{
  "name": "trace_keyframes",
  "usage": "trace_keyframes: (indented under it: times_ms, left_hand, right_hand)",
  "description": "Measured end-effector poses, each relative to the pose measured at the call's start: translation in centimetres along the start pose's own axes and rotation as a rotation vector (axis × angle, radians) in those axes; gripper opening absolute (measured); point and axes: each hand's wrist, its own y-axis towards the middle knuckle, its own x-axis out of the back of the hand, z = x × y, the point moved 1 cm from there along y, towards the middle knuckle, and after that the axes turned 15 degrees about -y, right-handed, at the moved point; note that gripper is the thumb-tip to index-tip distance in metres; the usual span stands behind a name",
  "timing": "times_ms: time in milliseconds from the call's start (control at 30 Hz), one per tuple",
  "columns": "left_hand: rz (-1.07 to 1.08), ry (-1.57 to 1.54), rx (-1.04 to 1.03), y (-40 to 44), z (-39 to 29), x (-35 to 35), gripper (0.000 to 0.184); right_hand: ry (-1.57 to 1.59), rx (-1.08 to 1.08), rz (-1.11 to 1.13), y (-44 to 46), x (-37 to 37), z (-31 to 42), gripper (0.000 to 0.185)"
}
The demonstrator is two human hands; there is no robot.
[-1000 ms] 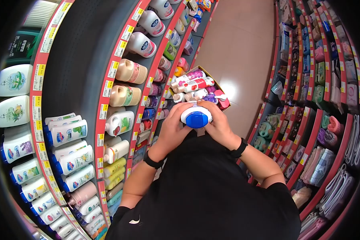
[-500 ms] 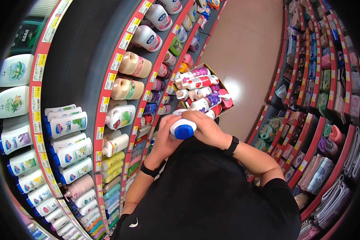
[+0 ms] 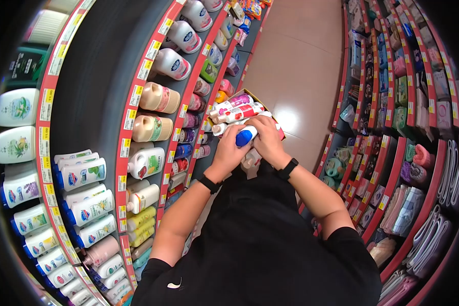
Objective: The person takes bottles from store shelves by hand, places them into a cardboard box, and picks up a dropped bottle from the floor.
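Between my two hands is a white bottle with a blue cap (image 3: 246, 136), its cap end toward me. My left hand (image 3: 228, 154) is closed round its left side. From the other side my right hand (image 3: 266, 138) grips it, fingers over the top. The bottle's body is mostly hidden by my fingers. Just beyond my hands, a box (image 3: 282, 131) holds several white, pink and purple bottles, among them a white and red bottle (image 3: 246, 112). Whether the held bottle touches those in the box I cannot tell.
Shelves with red price rails run along the left, carrying white blue-capped bottles (image 3: 89, 204), beige jugs (image 3: 153, 127) and white pump bottles (image 3: 174, 64). On the right, shelves hold folded towels (image 3: 410, 209) and packets. A tiled floor aisle (image 3: 301, 61) lies between them.
Both hands have moved forward, away from my body, with the bottle, and are now over the near side of the box. My arms are stretched further out. The view has shifted slightly.
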Motion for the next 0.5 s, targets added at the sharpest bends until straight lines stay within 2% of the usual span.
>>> trace_keyframes:
  times_ms: [167,200,233,300,333,433,500]
  left_hand:
    - [0.007,-0.059,0.022,1.5,4.8,-1.4,0.049]
    - [-0.003,-0.118,0.101,1.8,5.3,-1.6,0.049]
    - [-0.013,-0.176,0.182,2.1,5.8,-1.8,0.048]
    - [0.018,-0.078,0.163,2.4,7.8,-1.8,0.048]
    - [-0.005,0.033,0.171,2.6,8.8,-1.7,0.049]
    - [-0.041,0.184,0.174,2.6,9.3,-1.2,0.055]
    - [-0.004,0.222,0.279,2.9,9.7,-0.8,0.058]
  right_hand:
    - [-0.008,-0.083,-0.077,0.5,-2.1,-1.9,0.038]
    - [-0.012,-0.106,0.042,0.6,-2.7,-2.9,0.045]
    - [-0.014,-0.111,0.036,0.4,-3.4,-3.5,0.045]
    - [-0.074,-0.038,0.027,0.0,-5.4,-4.7,0.055]
    - [-0.188,-0.015,0.117,-0.3,-6.8,-5.6,0.067]
    - [-0.139,-0.065,0.152,0.0,-8.0,-6.3,0.072]
    - [-0.121,-0.082,0.156,0.2,-7.9,-6.3,0.068]
